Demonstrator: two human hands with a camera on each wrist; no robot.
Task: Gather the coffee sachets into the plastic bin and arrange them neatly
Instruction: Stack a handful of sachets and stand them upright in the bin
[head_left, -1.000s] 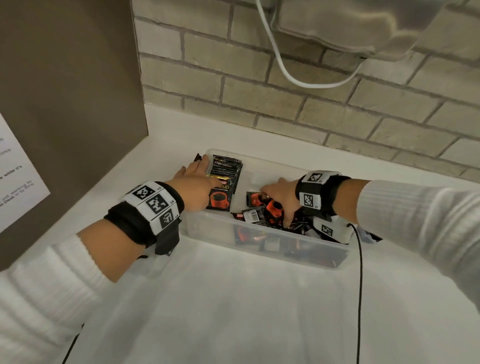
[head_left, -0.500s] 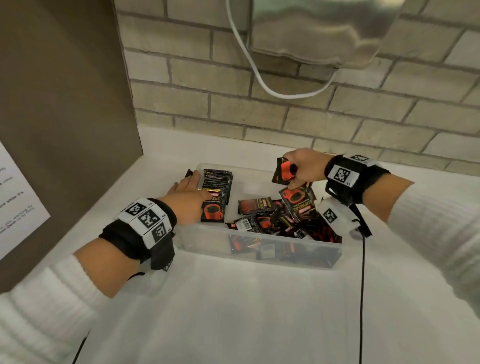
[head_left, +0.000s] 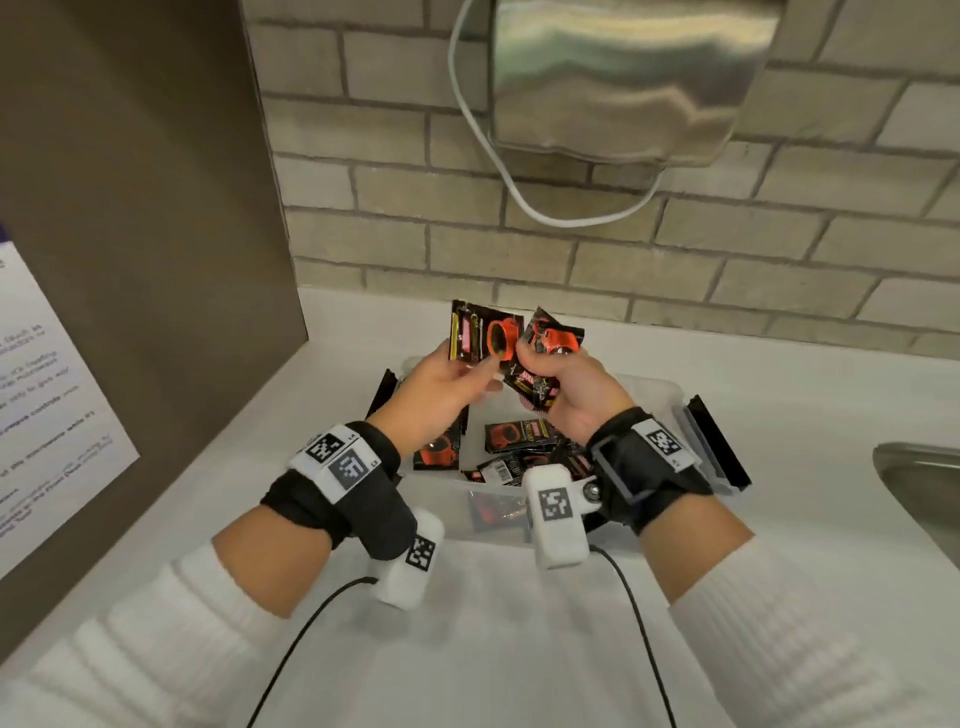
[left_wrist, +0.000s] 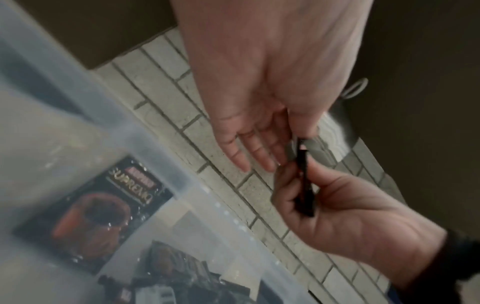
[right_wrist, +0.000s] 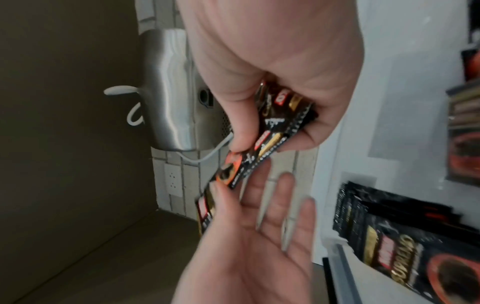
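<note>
Two hands raised | left hand (head_left: 441, 395) pinches flat sachet (head_left: 485, 332) — right hand (head_left: 576, 389) clutches sachets (head_left: 550, 343)

White ribbed sleeves (head_left: 156, 649), black wristbands (head_left: 332, 499) bearing square-patterned white tags

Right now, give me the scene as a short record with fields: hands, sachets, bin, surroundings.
left hand: raised over the bin, pinching one flat sachet
right hand: gripping a bunch of sachets, next to the left one
bin: clear plastic, on the white counter, loose sachets jumbled inside
outside bin: a dark sachet leans at its right end
surroundings: brick wall, steel dispenser above, sink edge at right
</note>
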